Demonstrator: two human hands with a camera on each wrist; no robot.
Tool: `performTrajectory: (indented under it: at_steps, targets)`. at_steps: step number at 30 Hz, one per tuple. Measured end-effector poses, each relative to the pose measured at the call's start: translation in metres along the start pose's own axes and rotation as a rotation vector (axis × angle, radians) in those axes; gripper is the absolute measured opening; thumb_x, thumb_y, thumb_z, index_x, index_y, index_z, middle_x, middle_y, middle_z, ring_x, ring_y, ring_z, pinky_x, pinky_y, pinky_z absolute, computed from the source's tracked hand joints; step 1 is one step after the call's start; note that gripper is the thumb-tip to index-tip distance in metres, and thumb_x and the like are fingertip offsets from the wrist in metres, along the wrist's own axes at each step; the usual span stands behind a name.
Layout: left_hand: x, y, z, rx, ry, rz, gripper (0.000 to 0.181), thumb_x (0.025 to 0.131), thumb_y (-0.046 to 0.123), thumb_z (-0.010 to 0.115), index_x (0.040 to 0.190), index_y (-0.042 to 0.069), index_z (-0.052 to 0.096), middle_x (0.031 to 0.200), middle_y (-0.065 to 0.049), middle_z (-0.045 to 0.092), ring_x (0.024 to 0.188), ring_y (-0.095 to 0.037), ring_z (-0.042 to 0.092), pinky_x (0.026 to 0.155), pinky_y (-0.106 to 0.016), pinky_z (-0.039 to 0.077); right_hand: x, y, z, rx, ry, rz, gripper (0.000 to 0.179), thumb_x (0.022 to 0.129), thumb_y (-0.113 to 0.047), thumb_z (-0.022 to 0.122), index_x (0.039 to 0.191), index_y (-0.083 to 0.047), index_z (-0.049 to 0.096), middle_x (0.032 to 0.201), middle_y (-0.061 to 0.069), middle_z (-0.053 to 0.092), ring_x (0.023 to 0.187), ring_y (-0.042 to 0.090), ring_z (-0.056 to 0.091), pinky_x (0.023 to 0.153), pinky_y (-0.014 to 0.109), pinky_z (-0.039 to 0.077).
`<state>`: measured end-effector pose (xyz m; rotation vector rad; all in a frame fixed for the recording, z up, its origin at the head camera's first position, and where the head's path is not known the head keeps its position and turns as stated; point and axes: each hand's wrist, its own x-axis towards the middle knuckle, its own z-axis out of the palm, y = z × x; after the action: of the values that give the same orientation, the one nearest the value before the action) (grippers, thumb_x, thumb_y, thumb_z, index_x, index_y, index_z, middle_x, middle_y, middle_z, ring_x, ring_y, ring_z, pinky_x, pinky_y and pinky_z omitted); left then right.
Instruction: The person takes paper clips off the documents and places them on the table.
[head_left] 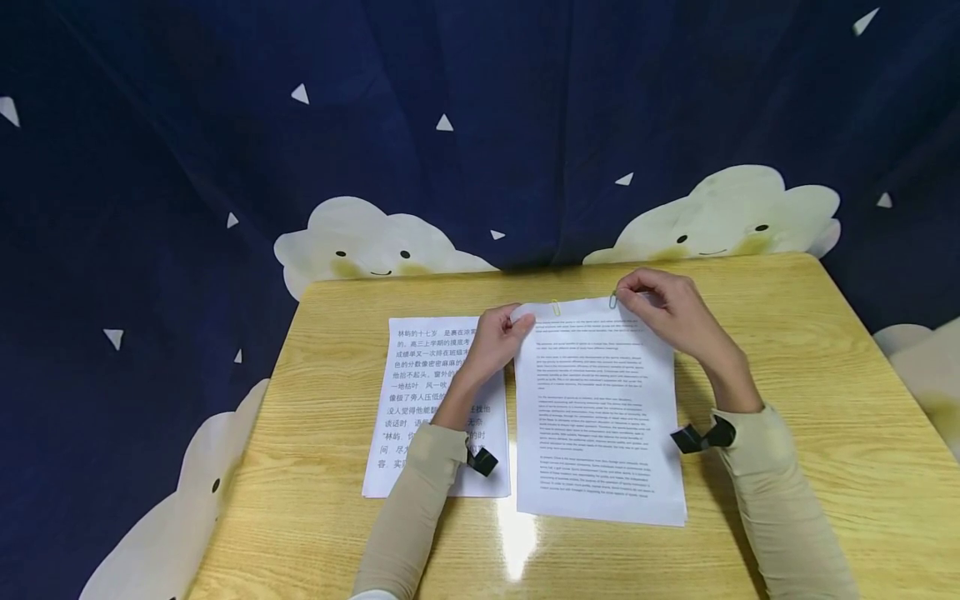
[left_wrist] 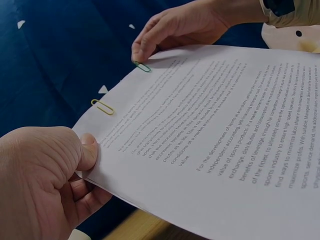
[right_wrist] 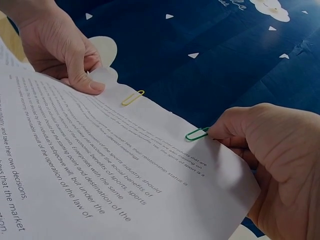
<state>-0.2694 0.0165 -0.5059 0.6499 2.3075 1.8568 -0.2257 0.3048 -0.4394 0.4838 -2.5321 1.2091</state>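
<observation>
A stack of printed English pages [head_left: 592, 417] is raised at its top edge between both hands. My left hand [head_left: 501, 340] pinches the upper left corner, thumb on top and fingers beneath, as the left wrist view shows. A yellow paper clip [left_wrist: 103, 107] sits on the top edge a little in from that corner. Farther right along the same edge is a green paper clip [right_wrist: 197, 134]. My right hand [head_left: 667, 312] pinches the outer end of this green clip between thumb and forefinger; its other fingers are partly hidden behind the paper.
Left of the raised pages, a second stack with large Chinese print [head_left: 420, 400] lies on the wooden table [head_left: 300, 517], partly covered by the left forearm. Behind the table's far edge hangs a dark blue curtain [head_left: 525, 125] with white clouds and triangles.
</observation>
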Motion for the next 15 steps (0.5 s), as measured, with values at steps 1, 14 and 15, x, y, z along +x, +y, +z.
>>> performTrajectory:
  at_steps: [1, 14, 15]
  targets:
    - [0.0001, 0.0001, 0.0, -0.001, 0.001, 0.0, 0.023, 0.108, 0.018, 0.061, 0.099, 0.001, 0.073, 0.06, -0.001, 0.048, 0.051, -0.011, 0.042, 0.052, -0.024, 0.035, 0.0, -0.0003, -0.0001, 0.001, 0.001, -0.003, 0.009, 0.102, -0.012, 0.068, 0.099, -0.005, 0.073, 0.094, 0.006, 0.071, 0.085, 0.012, 0.055, 0.078, 0.02, 0.039]
    - [-0.0002, -0.0002, 0.0001, -0.009, 0.006, -0.018, 0.022, 0.107, 0.019, 0.062, 0.097, 0.003, 0.073, 0.061, -0.002, 0.047, 0.052, -0.012, 0.041, 0.053, -0.025, 0.036, -0.0004, -0.0008, 0.0001, 0.012, -0.004, 0.001, 0.01, 0.103, -0.013, 0.067, 0.101, -0.005, 0.073, 0.095, 0.008, 0.07, 0.085, 0.014, 0.053, 0.077, 0.022, 0.038]
    - [-0.0001, -0.0001, 0.0001, -0.009, 0.005, -0.016, 0.022, 0.107, 0.019, 0.061, 0.096, 0.003, 0.073, 0.06, -0.002, 0.046, 0.051, -0.012, 0.04, 0.053, -0.025, 0.035, -0.0005, -0.0005, 0.0002, 0.011, -0.003, 0.005, 0.01, 0.102, -0.013, 0.067, 0.101, -0.005, 0.073, 0.095, 0.007, 0.07, 0.085, 0.014, 0.054, 0.077, 0.022, 0.038]
